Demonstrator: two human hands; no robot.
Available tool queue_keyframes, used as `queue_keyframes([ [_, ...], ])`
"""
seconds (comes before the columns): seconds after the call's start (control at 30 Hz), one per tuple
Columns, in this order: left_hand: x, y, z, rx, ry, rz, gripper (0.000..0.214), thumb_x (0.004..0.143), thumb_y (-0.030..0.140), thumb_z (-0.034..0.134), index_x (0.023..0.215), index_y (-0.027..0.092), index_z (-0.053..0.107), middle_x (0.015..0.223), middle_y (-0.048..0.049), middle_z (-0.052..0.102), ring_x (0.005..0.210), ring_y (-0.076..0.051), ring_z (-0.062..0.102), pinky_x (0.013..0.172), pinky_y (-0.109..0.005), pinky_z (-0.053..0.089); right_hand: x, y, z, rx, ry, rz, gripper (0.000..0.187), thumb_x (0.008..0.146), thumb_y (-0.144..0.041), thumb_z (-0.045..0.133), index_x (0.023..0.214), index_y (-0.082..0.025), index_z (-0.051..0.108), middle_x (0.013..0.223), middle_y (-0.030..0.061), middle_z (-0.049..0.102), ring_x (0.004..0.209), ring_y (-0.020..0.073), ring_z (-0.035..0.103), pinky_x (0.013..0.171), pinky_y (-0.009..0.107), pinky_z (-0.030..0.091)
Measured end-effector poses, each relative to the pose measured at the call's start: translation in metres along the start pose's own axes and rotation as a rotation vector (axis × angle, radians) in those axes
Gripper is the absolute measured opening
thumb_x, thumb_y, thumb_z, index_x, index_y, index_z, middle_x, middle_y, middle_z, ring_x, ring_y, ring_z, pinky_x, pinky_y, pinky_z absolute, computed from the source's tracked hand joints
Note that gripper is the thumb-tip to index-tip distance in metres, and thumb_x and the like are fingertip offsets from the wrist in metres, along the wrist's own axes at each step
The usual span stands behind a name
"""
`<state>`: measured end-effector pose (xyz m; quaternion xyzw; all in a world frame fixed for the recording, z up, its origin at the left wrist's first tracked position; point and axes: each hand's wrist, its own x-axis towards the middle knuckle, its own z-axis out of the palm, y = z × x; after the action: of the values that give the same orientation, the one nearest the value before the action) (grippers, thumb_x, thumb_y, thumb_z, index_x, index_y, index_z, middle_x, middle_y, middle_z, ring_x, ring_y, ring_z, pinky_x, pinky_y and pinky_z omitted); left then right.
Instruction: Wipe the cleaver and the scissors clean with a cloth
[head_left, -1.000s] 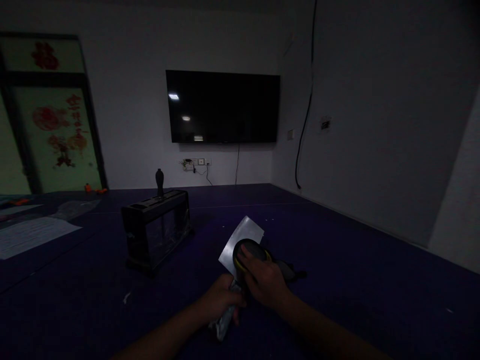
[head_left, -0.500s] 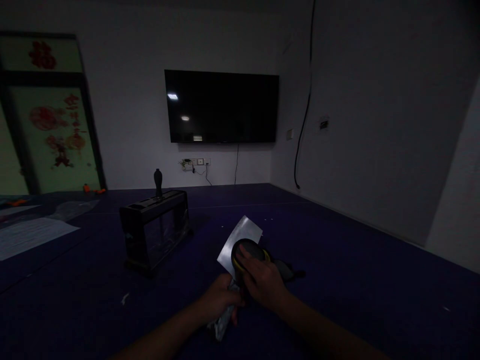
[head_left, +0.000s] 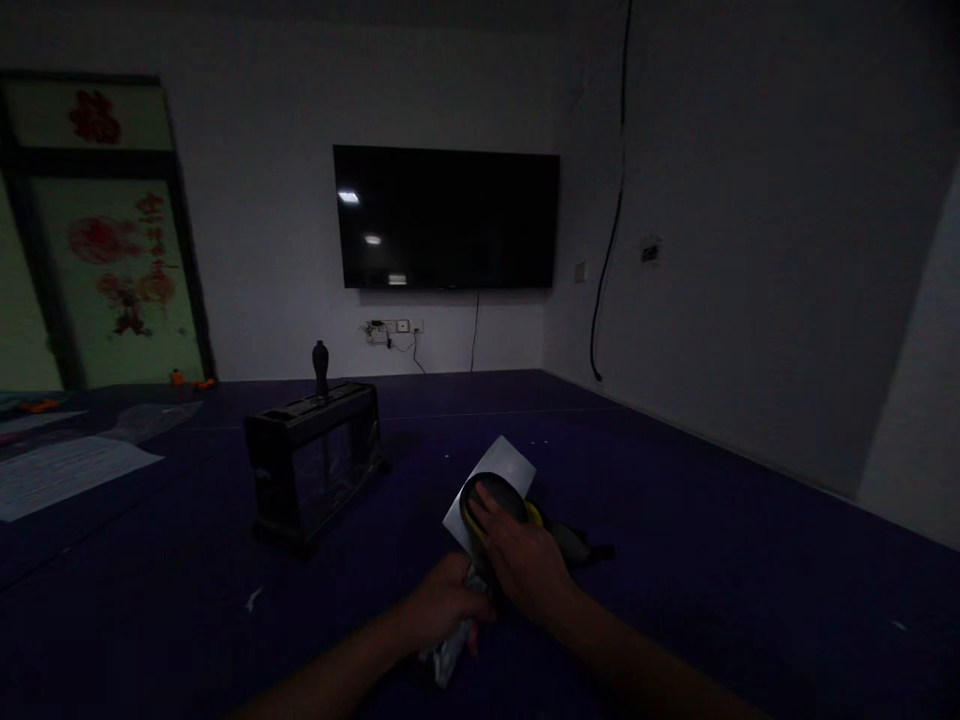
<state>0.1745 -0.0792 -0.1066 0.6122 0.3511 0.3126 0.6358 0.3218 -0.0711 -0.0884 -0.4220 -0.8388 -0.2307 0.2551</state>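
A cleaver [head_left: 506,460] with a broad, shiny blade points away from me, tilted to the right. My left hand [head_left: 442,605] is closed round its handle, which has a crumpled pale wrapping [head_left: 450,650] hanging out below the fist. Against the near part of the blade sits a dark, round-headed tool with yellow trim [head_left: 574,545]; its exact kind I cannot make out. My right hand [head_left: 529,565] grips this tool from above, fingers laid over the round head. The tool's narrow end sticks out to the right. Its contact face is hidden.
A black frame-like box with clear sides and a dark knob [head_left: 311,410] stands left on the dark blue table [head_left: 675,620]. Paper [head_left: 75,470] and clear plastic [head_left: 154,420] lie far left. Small scraps are scattered about. A television [head_left: 450,220] hangs on the wall behind.
The cleaver blade has shifted slightly to the right beneath the tool. Both hands keep their grip and have barely moved. The whole view has shifted a little.
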Motion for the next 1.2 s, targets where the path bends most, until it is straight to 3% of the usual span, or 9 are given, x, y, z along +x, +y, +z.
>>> queue_keyframes([
  [0.17, 0.0001, -0.0005, 0.0, -0.035, 0.05, -0.019, 0.012, 0.051, 0.02, 0.057, 0.056, 0.016, 0.047, 0.038, 0.0076, 0.045, 0.03, -0.009, 0.043, 0.034, -0.02, 0.037, -0.0018, 0.0042, 0.0029, 0.062, 0.053, 0.024, 0.048, 0.084, -0.013, 0.035, 0.131, -0.019, 0.039, 0.136, 0.012, 0.04, 0.091, 0.0182, 0.063, 0.065, 0.029, 0.053],
  [0.63, -0.0027, 0.004, 0.0036, -0.054, 0.085, -0.044, 0.008, 0.047, 0.014, 0.052, 0.054, 0.016, 0.047, 0.035, 0.007, 0.046, 0.028, -0.01, 0.044, 0.031, -0.018, 0.036, -0.0041, 0.0062, 0.0031, 0.193, 0.101, 0.033, 0.043, 0.083, -0.014, 0.036, 0.123, -0.014, 0.048, 0.133, 0.0127, 0.043, 0.087, 0.0185, 0.064, 0.072, 0.032, 0.053],
  [0.83, 0.0, -0.0038, 0.0001, -0.052, 0.077, -0.01, 0.01, 0.05, 0.016, 0.054, 0.058, 0.015, 0.05, 0.037, 0.0061, 0.048, 0.029, -0.009, 0.043, 0.033, -0.019, 0.036, -0.0049, 0.0071, 0.0044, 0.139, 0.11, 0.001, 0.041, 0.083, -0.015, 0.035, 0.121, -0.011, 0.05, 0.132, 0.0141, 0.044, 0.087, 0.0197, 0.064, 0.068, 0.031, 0.052],
  [1.03, -0.0002, -0.0003, 0.0004, 0.023, 0.003, -0.017, 0.006, 0.05, 0.018, 0.053, 0.05, 0.014, 0.049, 0.036, 0.0049, 0.047, 0.03, -0.008, 0.043, 0.035, -0.018, 0.035, -0.0041, 0.0038, 0.0024, 0.056, 0.138, -0.067, 0.043, 0.083, -0.014, 0.036, 0.123, -0.012, 0.049, 0.134, 0.0146, 0.041, 0.083, 0.0189, 0.064, 0.064, 0.029, 0.051],
  [1.2, -0.0012, 0.0007, 0.0011, 0.052, -0.014, -0.013, 0.006, 0.051, 0.017, 0.053, 0.053, 0.015, 0.049, 0.038, 0.0066, 0.047, 0.031, -0.008, 0.043, 0.035, -0.017, 0.035, -0.0018, 0.0019, 0.0011, -0.015, 0.121, -0.041, 0.042, 0.083, -0.014, 0.037, 0.122, -0.015, 0.051, 0.135, 0.0134, 0.04, 0.076, 0.0166, 0.065, 0.06, 0.027, 0.05],
])
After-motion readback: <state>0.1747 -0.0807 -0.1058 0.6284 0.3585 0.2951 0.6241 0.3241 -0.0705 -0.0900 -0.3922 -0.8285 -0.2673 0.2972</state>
